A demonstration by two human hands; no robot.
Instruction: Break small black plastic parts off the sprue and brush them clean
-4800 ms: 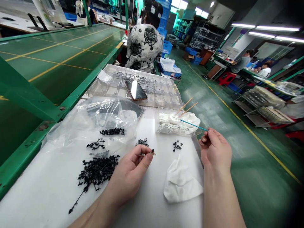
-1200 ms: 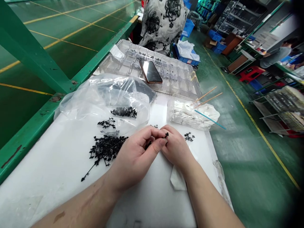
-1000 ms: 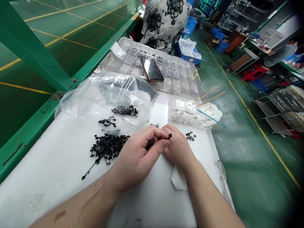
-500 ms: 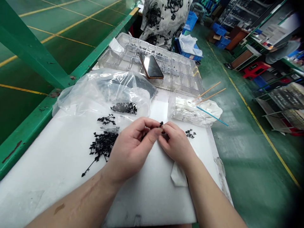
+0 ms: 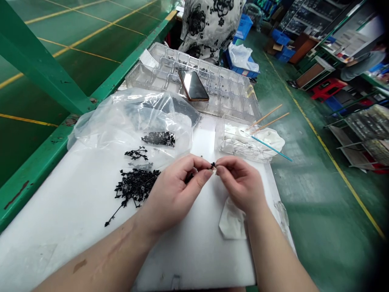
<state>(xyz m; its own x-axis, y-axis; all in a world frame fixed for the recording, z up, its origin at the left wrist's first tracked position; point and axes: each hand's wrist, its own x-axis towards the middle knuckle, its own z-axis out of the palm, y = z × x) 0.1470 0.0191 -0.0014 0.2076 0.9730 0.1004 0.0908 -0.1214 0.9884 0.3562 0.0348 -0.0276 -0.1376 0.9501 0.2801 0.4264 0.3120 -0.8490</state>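
Above the white tabletop (image 5: 194, 251), my left hand (image 5: 172, 194) is closed, thumb and forefinger pinching a small black piece (image 5: 213, 164). More black material (image 5: 189, 177) shows inside its curled fingers. From the other side, my right hand (image 5: 243, 182) is also closed, its thumb and forefinger pinched at the same piece. How the piece is shaped is too small to make out. Left of my left hand lies a heap of black branched plastic sprigs (image 5: 133, 186), partly hidden by that hand. A smaller cluster of sprigs (image 5: 135, 153) rests behind it.
A clear plastic bag (image 5: 121, 109) lies at the back left. Behind stands a compartmented clear tray (image 5: 237, 91) with a phone (image 5: 194, 85) on it. A clear box (image 5: 225, 142) holds white cloth, with thin sticks (image 5: 270, 123) and a blue one (image 5: 272, 149). White cloth (image 5: 231, 223) lies near my right wrist.
My right hand has shifted right and turned, its fingertips drawn slightly away from my left hand's. The small black piece is now more exposed between them. My right hand now covers the sprig behind it.
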